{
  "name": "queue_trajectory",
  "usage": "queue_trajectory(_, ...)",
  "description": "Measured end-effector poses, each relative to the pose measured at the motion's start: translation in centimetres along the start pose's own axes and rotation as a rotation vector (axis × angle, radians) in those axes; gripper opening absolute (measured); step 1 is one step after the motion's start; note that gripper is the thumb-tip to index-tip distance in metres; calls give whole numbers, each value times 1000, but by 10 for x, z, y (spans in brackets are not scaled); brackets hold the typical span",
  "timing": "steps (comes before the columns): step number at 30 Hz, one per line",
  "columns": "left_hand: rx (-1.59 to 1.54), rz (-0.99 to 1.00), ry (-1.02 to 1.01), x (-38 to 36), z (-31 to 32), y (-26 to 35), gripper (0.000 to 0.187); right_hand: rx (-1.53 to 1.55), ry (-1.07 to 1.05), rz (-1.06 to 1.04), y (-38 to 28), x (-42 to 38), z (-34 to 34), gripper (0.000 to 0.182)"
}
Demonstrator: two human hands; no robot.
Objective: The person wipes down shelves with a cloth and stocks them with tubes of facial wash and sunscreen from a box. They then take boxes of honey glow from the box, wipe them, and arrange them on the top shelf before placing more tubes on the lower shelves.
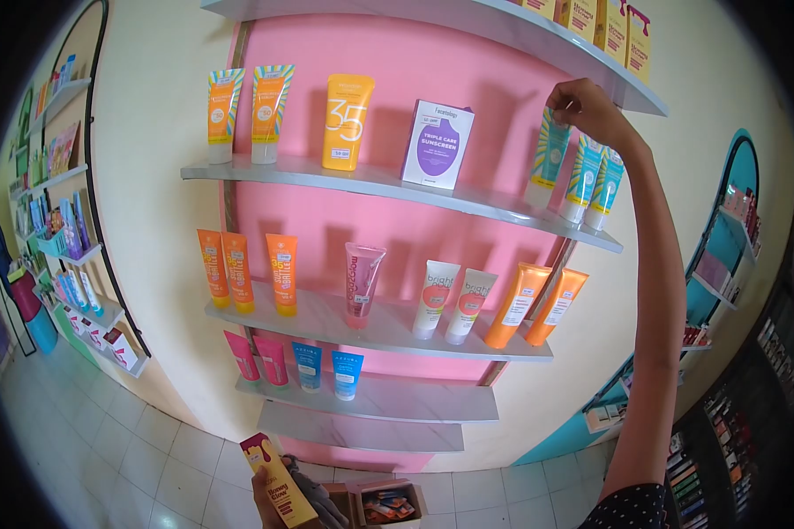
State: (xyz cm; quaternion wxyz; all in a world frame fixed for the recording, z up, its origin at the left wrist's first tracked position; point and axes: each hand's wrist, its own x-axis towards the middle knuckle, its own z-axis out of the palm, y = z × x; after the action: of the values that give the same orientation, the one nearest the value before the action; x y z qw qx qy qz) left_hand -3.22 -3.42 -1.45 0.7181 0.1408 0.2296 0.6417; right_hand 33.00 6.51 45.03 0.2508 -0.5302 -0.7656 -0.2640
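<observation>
My right hand reaches up to the right end of the second shelf, its fingers closed on the top of a teal tube with yellow and blue stripes. Just right of that tube stand two similar teal tubes. Low in the view, my left hand holds a yellow box with a dark red drip pattern. A grey cloth-like item lies beside this box; what it is cannot be made out.
Grey shelves on a pink wall panel bear orange tubes, a yellow tube and a white-purple box. Yellow boxes stand on the top shelf. An open carton of small packets is on the tiled floor.
</observation>
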Motion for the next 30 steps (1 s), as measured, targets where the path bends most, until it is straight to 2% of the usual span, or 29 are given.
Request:
queue_trajectory(2,-10,50,-22,-4,9,-1,38,29,33,-34,-2,8,-2,9)
queue_trajectory(5,-110,-9,-56,-7,15,1,38,-14,49,-140,-5,20,1,10)
queue_trajectory(7,-55,-20,-116,-9,16,3,38,-19,12,-134,-9,24,6,10)
queue_trajectory(11,-142,29,-65,-10,17,2,39,20,-64,-130,-15,27,17,9)
queue_trajectory(13,-87,-16,-155,-10,14,3,38,28,-56,-118,-14,29,22,9)
queue_trajectory(16,-92,1,-61,-10,11,1,38,37,-70,-88,-13,32,23,10)
queue_trajectory(21,-97,3,-41,-11,15,0,39,91,-89,-80,-6,24,15,17)
queue_trajectory(24,-110,8,-56,-7,12,2,39,81,158,-201,21,5,-1,22)
queue_trajectory(25,-121,-15,-93,-5,9,3,39,79,155,-199,23,-4,-7,22)
queue_trajectory(27,-147,-61,-166,-2,3,2,39,-15,84,244,24,-19,-19,25)
queue_trajectory(29,-158,-92,-202,-3,5,-1,39,-3,-9,209,34,-25,-21,22)
queue_trajectory(30,-149,-24,-165,-5,9,-5,38,13,-96,173,40,-27,-21,20)
